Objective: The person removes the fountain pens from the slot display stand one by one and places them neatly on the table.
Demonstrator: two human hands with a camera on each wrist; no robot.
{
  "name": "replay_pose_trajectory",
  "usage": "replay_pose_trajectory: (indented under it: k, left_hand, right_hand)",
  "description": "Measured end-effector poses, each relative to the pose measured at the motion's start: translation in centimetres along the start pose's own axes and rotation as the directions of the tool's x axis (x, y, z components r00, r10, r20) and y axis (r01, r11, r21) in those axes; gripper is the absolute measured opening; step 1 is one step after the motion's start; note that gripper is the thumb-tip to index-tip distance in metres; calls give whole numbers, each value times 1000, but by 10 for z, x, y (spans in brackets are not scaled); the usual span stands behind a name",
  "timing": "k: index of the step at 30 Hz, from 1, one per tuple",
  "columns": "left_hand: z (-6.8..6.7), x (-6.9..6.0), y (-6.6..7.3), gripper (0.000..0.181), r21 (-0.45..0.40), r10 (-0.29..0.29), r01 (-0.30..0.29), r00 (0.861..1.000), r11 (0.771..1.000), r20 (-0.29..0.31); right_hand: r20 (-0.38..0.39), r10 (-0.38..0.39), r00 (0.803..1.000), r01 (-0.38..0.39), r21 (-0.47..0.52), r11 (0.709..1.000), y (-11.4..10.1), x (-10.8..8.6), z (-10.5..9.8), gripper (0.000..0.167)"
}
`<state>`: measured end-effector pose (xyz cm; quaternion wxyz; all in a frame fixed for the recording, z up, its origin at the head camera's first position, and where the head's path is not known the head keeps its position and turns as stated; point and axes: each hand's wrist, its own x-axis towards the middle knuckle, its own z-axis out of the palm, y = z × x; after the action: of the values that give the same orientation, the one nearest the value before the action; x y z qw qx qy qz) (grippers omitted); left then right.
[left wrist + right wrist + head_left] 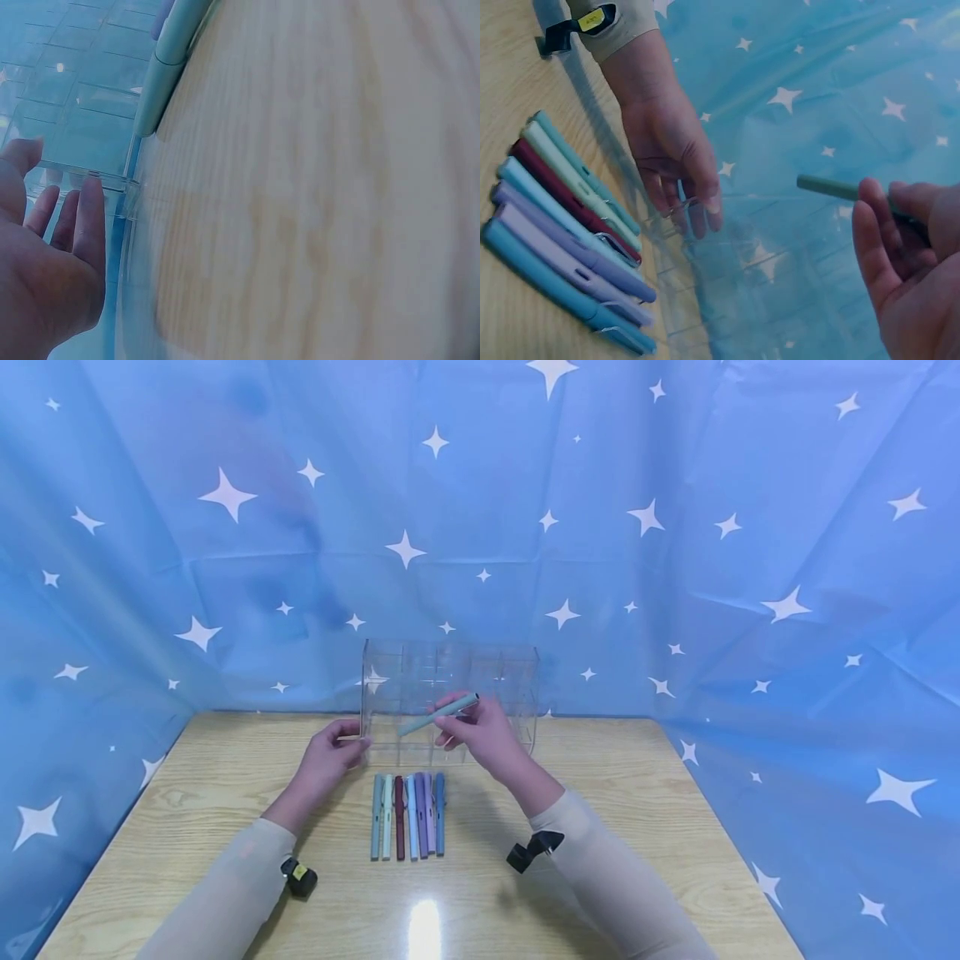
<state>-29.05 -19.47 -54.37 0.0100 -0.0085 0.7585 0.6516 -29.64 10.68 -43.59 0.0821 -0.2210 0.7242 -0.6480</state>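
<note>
A clear plastic organizer [382, 710] with several compartments stands at the table's back edge. My left hand [335, 750] holds its left side wall, thumb to the front and fingers behind; the left wrist view shows that hand [64, 262] at the wall's edge. In front of the organizer, my right hand [483, 733] pinches a green pen [438, 714] between thumb and fingers, tilted with its right end higher. The right wrist view shows the pen [826, 187] sticking out past the fingertips. Whether it is inside a compartment cannot be told.
Several capped pens lie side by side before the organizer, among them a dark red pen [400, 818], a purple pen [421, 814] and a blue pen [440, 814]. Behind the wooden table [615, 827] hangs a blue cloth [495, 485] with white stars.
</note>
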Motion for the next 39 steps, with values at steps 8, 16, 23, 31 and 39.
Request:
replay_pose_trajectory:
  k: [8, 16, 23, 31, 39]
  left_hand:
    - [1, 1, -2, 52, 12, 6, -5, 1000, 1000, -8]
    - [1, 0, 0, 52, -2, 7, -7, 1000, 1000, -2]
    - [1, 1, -2, 51, -7, 4, -4, 1000, 1000, -2]
    - [2, 1, -2, 48, -4, -6, 6, 1000, 1000, -16]
    - [2, 1, 0, 50, 1, 3, -3, 1000, 1000, -25]
  right_hand:
    - [37, 14, 999, -14, -11, 1000, 15, -15, -9, 20]
    - [23, 44, 999, -43, -23, 999, 31, -24, -17, 22]
    - [16, 70, 997, -70, -12, 997, 35, -28, -17, 23]
    - [-6, 78, 997, -78, 21, 997, 42, -30, -15, 22]
    - [8, 77, 997, -77, 34, 996, 45, -33, -13, 29]
